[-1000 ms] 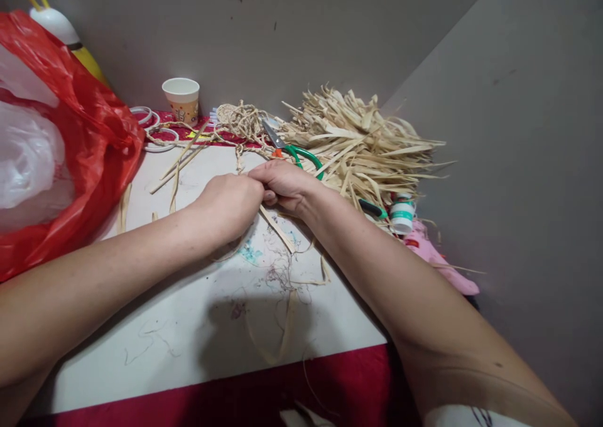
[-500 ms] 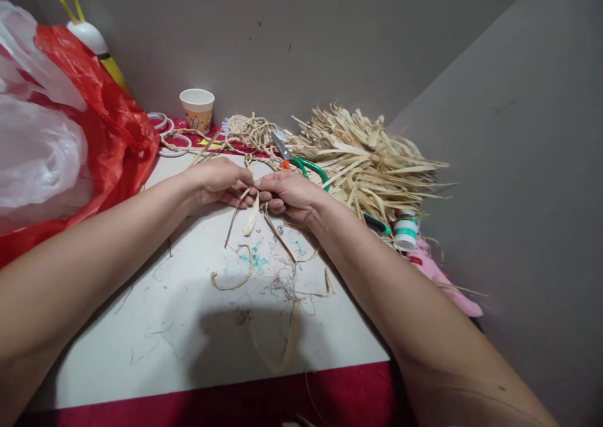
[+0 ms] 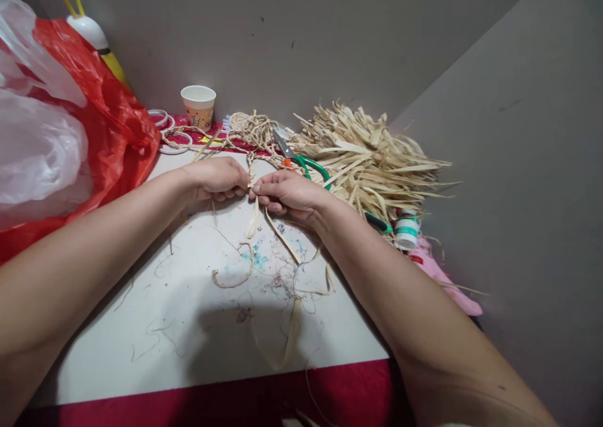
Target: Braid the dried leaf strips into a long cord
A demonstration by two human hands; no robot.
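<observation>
A braid of dried straw-like strips [image 3: 251,164] runs back from between my two hands over the white board. My left hand [image 3: 221,179] is closed in a pinch at the braid's near end, on a strip that is mostly hidden by the fingers. My right hand [image 3: 292,193] touches close beside it, thumb and forefinger pinching the braid where its strips part. A pale flat strip [image 3: 253,218] and a narrower, darker strip [image 3: 283,237] hang loose toward me below the right hand. A short curled piece of braid [image 3: 235,284] lies nearer on the board.
Green-handled scissors [image 3: 313,168] lie behind my right hand, against a large pile of dried strips [image 3: 372,157]. At the back stand a paper cup [image 3: 198,108] and a coiled braid [image 3: 254,129]. A red plastic bag [image 3: 127,132] bulges at left; a small white-and-green bottle [image 3: 406,231] is at right.
My left fingers have curled in tighter, and the strip that hung below them has swung out of clear sight. More of the braid shows behind the hands. My right hand keeps its pinch.
</observation>
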